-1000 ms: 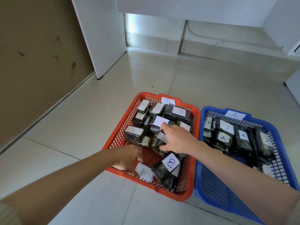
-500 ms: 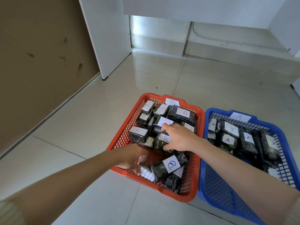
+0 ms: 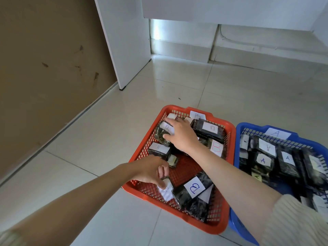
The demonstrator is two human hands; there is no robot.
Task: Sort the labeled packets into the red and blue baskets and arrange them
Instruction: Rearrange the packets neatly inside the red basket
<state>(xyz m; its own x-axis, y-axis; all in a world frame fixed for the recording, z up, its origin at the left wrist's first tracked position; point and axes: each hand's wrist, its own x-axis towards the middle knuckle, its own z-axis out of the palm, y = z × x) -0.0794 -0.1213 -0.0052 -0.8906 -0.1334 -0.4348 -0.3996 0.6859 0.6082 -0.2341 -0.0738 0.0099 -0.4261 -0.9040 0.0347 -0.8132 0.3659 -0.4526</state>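
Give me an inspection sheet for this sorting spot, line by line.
Surface: glossy tiled floor.
Job's things: red basket holds B packets; blue basket holds A packets.
Clutter: dark speck on the floor.
Hands: right hand grips far-left packet; left hand pinches near-corner packet.
Cables: thin cable along the far wall.
Surroundings: brown wall on the left, white panel beside it.

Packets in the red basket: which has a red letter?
The packet at the right wall of the red basket; its B is red, others blue or grey.
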